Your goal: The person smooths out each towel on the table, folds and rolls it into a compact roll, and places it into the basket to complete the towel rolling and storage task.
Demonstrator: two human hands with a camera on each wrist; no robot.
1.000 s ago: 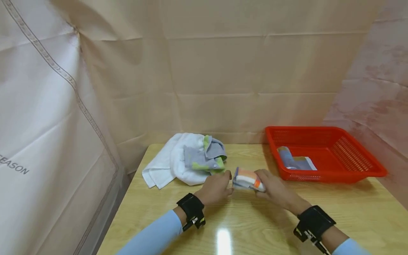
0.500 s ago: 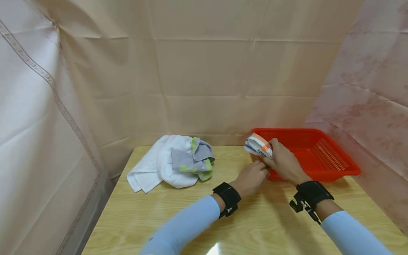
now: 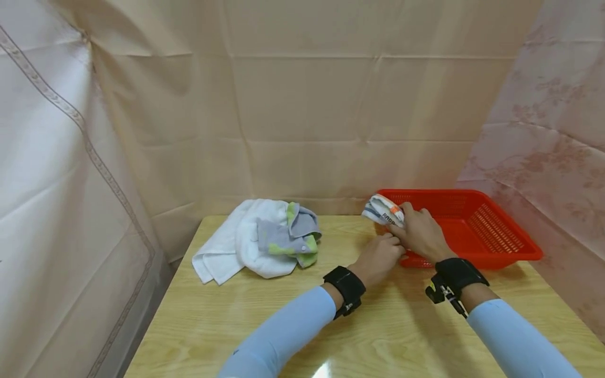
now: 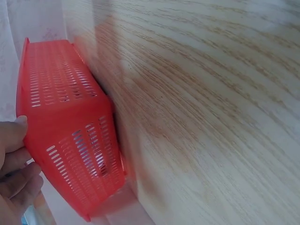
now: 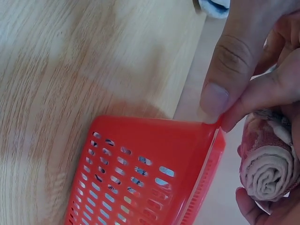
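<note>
In the head view, my right hand grips a rolled-up small towel, white with grey-blue stripes, an orange patch and printed letters, over the front left corner of the red plastic basket. The right wrist view shows the roll's spiral end beside the fingers, while a thumb and a finger are right at the basket's rim corner. My left hand is at that same corner, directly below the right one; in the left wrist view its fingers hold the rim.
A loose white towel lies on the wooden table at the left, with a grey and green cloth heaped on it. A beige curtain hangs behind the table. Bits of cloth show through the basket's slots.
Both hands have moved right to the basket's corner, the right carrying the rolled towel, the left reaching the rim. The view has shifted; over the last half second the hands barely move.
</note>
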